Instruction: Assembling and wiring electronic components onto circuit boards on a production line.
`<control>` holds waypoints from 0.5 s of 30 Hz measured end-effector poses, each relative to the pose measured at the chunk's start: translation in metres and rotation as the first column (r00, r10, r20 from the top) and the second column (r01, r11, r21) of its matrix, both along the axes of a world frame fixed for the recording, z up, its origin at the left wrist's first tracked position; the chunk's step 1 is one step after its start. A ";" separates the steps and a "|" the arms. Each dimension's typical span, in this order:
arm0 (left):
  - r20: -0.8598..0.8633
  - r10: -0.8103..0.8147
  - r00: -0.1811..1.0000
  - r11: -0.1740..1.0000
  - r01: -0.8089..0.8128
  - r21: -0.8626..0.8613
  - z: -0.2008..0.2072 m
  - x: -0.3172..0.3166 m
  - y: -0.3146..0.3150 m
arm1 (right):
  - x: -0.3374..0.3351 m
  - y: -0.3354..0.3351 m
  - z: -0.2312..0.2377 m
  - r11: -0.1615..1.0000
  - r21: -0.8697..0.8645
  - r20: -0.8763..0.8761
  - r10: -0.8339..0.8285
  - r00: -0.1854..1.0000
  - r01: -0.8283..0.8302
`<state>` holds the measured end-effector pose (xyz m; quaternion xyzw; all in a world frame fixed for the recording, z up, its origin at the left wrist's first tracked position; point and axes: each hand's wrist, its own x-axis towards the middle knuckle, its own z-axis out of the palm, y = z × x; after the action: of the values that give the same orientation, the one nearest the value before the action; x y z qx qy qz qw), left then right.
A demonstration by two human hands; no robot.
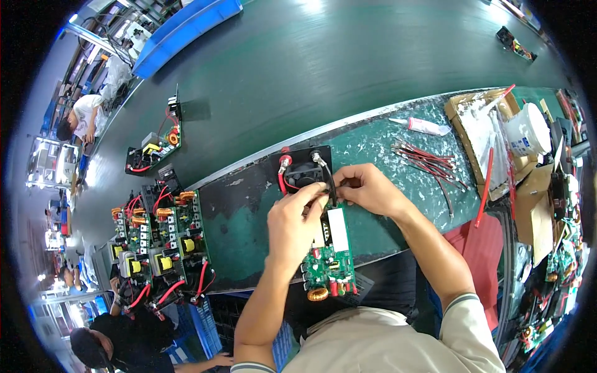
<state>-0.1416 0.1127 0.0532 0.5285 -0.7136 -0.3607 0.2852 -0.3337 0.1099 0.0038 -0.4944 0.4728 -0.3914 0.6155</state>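
Note:
A green circuit board lies in front of me at the bench edge, with a copper coil at its near end. At its far end stands a black end panel with a fan and two terminals, one with red wire, the other with black wire. My left hand has its thumb and fingers pinched on the black wire over the board. From the other side, my right hand is closed beside that wire; what its fingertips grip is hidden.
Several similar boards stand at left; another lies on the green conveyor belt. Loose red and black wires, a glue tube, a cardboard box and a white tub are at right. Another person works at lower left.

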 end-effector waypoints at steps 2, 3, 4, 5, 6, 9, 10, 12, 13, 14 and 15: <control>0.065 -0.057 0.996 0.998 0.056 0.027 0.021 0.011 -0.006 | -0.001 0.001 -0.003 0.996 -0.065 -0.121 -0.073 0.990 0.066; 0.163 -0.004 0.987 0.997 0.016 -0.073 0.033 0.018 -0.016 | 0.000 0.002 -0.001 0.996 -0.061 -0.124 -0.079 0.989 0.072; 0.260 -0.030 0.965 0.962 0.099 -0.255 0.045 0.020 -0.030 | 0.000 0.002 0.002 0.986 -0.155 -0.209 -0.093 0.974 0.060; 0.359 -0.026 0.933 0.887 0.188 -0.422 0.054 0.020 -0.044 | 0.000 0.002 0.006 0.968 -0.249 -0.287 -0.105 0.952 0.031; 0.387 -0.083 0.918 0.878 0.251 -0.407 0.055 0.022 -0.058 | 0.003 0.000 0.010 0.925 -0.378 -0.360 -0.122 0.925 -0.025; 0.423 -0.253 0.870 0.885 0.385 -0.263 0.043 0.020 -0.078 | -0.001 0.001 0.013 0.835 -0.540 -0.464 -0.191 0.865 -0.106; 0.437 -0.239 0.867 0.899 0.368 -0.239 0.046 0.017 -0.070 | 0.000 0.002 0.016 0.815 -0.560 -0.493 -0.185 0.850 -0.147; 0.444 -0.143 0.884 0.897 0.305 -0.319 0.045 0.014 -0.044 | 0.002 0.000 0.019 0.827 -0.536 -0.519 -0.164 0.839 -0.170; 0.446 -0.065 0.893 0.892 0.252 -0.374 0.043 0.011 -0.028 | 0.001 0.000 0.019 0.840 -0.508 -0.545 -0.141 0.826 -0.191; 0.454 -0.014 0.891 0.857 0.245 -0.453 0.040 0.011 -0.016 | -0.002 -0.003 0.013 0.820 -0.534 -0.529 -0.133 0.838 -0.207; 0.458 0.044 0.888 0.816 0.232 -0.529 0.038 0.010 -0.003 | -0.004 -0.006 0.014 0.823 -0.529 -0.531 -0.130 0.837 -0.208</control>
<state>-0.1311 0.1096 0.0914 0.4504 -0.8603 -0.0126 0.2384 -0.3374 0.1039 0.0175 -0.7548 0.4790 -0.3433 0.2880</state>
